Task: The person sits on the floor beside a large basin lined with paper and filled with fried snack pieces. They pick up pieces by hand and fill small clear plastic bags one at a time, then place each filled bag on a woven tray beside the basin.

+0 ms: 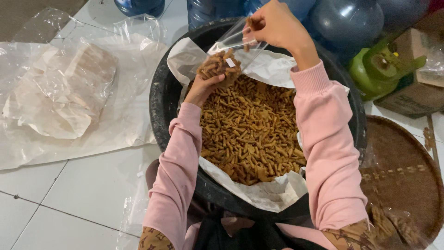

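Pink sleeves point(323, 153) nearest, reaching forward over a black tub point(159, 106) lined with white paper point(268, 192) and heaped with short brown snack sticks point(249, 129). Above the far side of the heap, a small clear bag point(231, 53), held up between both hands, tilted, mouth toward the upper right. Left hand point(203, 88) cupped palm-up beneath the bag's bottom, fingers curled round it in support. Right hand point(275, 23) raised higher, fingers pinched closed on the bag's open rim; hard to tell whether a few sticks also sit between those fingertips. Judging by the fill: only the lower part of the bag packed with sticks, upper part mostly clear film with a few loose pieces, mouth unsealed, so filling partly done and far from topped up. Tub nearly full, hardly dented. No filled bags anywhere in sight. Sticks small, dry-looking, golden brown, roughly alike in length, loose rather than clumped. Bag thin, glossy, crinkled, with a small white label on its side. Off to the left on the white floor tiles point(83, 185), crumpled plastic sheets point(60, 92); to the right, a round woven tray point(397, 176); beyond the tub, blue water jugs point(347, 21), a green gas cylinder point(374, 69) and a cardboard box point(416, 92).
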